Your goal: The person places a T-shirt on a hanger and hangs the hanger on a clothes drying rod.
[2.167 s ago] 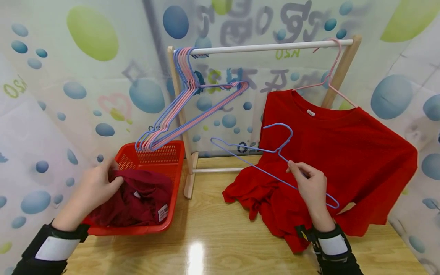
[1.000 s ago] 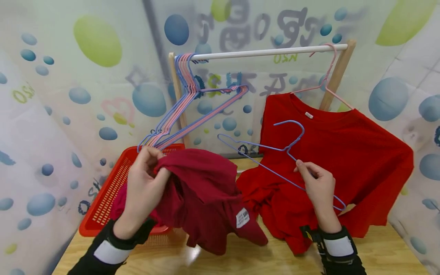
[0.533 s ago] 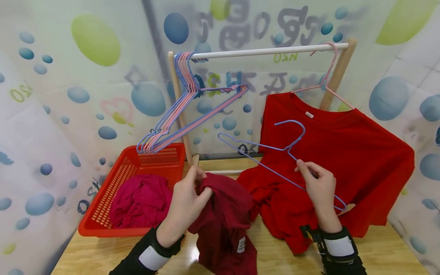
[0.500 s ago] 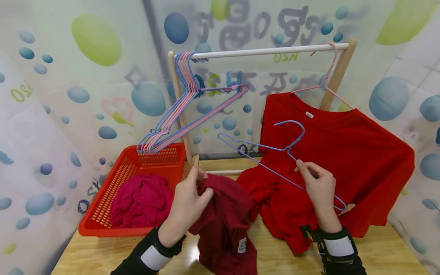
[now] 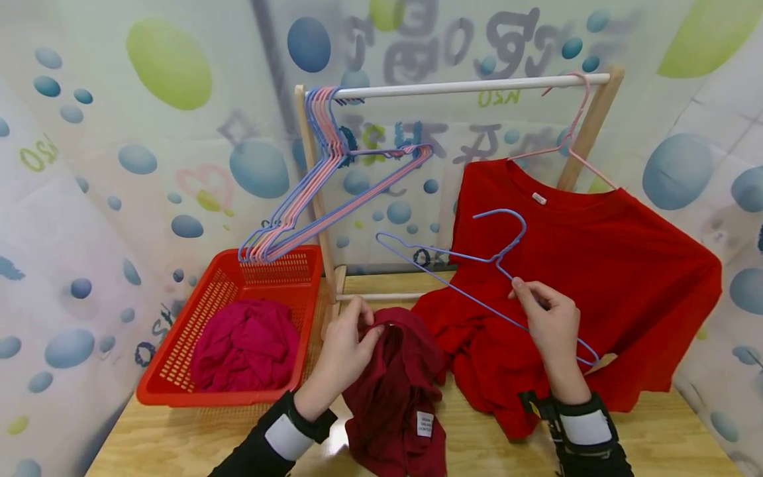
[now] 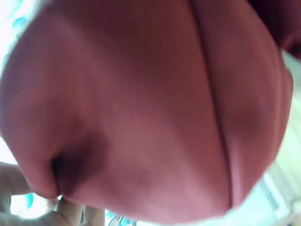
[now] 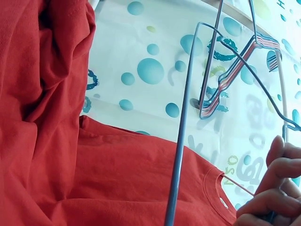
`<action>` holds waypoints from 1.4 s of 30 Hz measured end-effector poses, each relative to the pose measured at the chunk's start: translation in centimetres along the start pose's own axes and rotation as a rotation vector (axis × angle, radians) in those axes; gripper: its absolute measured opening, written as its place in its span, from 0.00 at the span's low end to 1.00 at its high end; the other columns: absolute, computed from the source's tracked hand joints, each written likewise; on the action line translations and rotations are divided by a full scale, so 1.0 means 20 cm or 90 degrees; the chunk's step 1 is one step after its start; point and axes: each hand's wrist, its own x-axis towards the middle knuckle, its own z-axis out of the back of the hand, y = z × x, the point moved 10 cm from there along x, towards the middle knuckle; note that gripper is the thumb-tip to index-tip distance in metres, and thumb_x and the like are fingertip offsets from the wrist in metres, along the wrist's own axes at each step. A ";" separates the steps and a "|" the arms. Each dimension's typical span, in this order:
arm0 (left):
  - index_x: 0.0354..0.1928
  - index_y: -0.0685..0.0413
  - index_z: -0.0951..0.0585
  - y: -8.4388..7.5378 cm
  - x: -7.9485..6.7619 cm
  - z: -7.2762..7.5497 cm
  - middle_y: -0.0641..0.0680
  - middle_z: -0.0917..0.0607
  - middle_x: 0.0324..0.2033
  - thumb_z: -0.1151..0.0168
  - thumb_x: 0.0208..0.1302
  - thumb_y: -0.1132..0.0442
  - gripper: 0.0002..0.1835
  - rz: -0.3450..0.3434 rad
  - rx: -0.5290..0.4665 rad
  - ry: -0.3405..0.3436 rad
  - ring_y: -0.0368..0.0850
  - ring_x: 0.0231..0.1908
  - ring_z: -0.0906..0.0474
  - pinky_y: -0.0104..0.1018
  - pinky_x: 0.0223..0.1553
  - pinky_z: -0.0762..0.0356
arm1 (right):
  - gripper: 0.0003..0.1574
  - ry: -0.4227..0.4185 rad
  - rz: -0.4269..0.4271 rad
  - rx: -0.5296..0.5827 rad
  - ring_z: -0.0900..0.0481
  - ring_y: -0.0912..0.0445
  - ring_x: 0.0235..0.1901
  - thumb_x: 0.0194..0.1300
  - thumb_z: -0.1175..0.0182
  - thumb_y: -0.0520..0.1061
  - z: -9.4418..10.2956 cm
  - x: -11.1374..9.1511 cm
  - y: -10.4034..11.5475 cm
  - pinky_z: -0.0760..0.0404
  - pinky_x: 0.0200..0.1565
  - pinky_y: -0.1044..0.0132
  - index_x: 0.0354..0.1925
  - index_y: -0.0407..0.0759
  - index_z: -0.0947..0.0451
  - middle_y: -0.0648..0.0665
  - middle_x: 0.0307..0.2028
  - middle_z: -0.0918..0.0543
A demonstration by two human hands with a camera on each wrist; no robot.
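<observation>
My left hand [image 5: 346, 351] pinches the edge of a dark red garment [image 5: 411, 358], which hangs in folds over the front of the table with a white label showing low down. In the left wrist view the same cloth fills most of the picture, blurred. With thumb and fingers my right hand [image 5: 548, 321] holds a blue wire hanger [image 5: 453, 285] by one shoulder, its hook up. Behind it a bright red long-sleeved shirt [image 5: 572, 245] hangs from a pink hanger [image 5: 575, 132], partly bunched on the table. The right wrist view shows the blue hanger close up.
A red plastic basket [image 5: 220, 265] at the left holds a crumpled magenta garment [image 5: 247, 348]. Several blue and pink hangers [image 5: 316, 185] hang at the left end of the rack's white rail [image 5: 465, 86]. A patterned curtain stands behind the wooden table [image 5: 149, 444].
My left hand has lifted the dark red garment out of the basket and carried it right, uncovering the magenta one. My right hand still holds the blue hanger, almost unmoved.
</observation>
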 end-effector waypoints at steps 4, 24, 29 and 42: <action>0.32 0.54 0.32 0.02 -0.01 -0.06 0.49 0.26 0.30 0.38 0.56 0.76 0.13 0.015 -0.080 0.026 0.40 0.30 0.29 0.31 0.29 0.31 | 0.22 -0.003 0.001 0.003 0.43 0.60 0.16 0.63 0.37 0.55 0.00 0.00 0.00 0.45 0.22 0.67 0.24 0.39 0.17 0.49 0.13 0.29; 0.41 0.54 0.34 0.15 -0.15 -0.29 0.52 0.26 0.38 0.24 0.46 0.63 0.28 0.035 0.032 0.168 0.46 0.41 0.28 0.40 0.41 0.28 | 0.22 -0.017 -0.007 -0.013 0.39 0.61 0.19 0.62 0.37 0.55 0.02 0.02 0.00 0.44 0.23 0.68 0.24 0.39 0.17 0.51 0.16 0.25; 0.52 0.58 0.35 0.23 -0.22 -0.35 0.58 0.27 0.47 0.21 0.35 0.69 0.40 0.044 0.081 0.229 0.55 0.49 0.28 0.45 0.45 0.26 | 0.22 -0.009 -0.009 -0.021 0.40 0.60 0.19 0.63 0.37 0.55 0.02 0.01 0.00 0.44 0.24 0.68 0.25 0.39 0.17 0.54 0.16 0.25; 0.34 0.59 0.29 0.16 -0.16 -0.07 0.51 0.24 0.24 0.41 0.39 0.84 0.19 -0.029 0.092 0.060 0.42 0.27 0.23 0.31 0.26 0.25 | 0.19 -0.015 0.000 0.019 0.42 0.60 0.17 0.63 0.37 0.52 0.04 0.01 0.03 0.44 0.22 0.68 0.26 0.37 0.16 0.56 0.18 0.23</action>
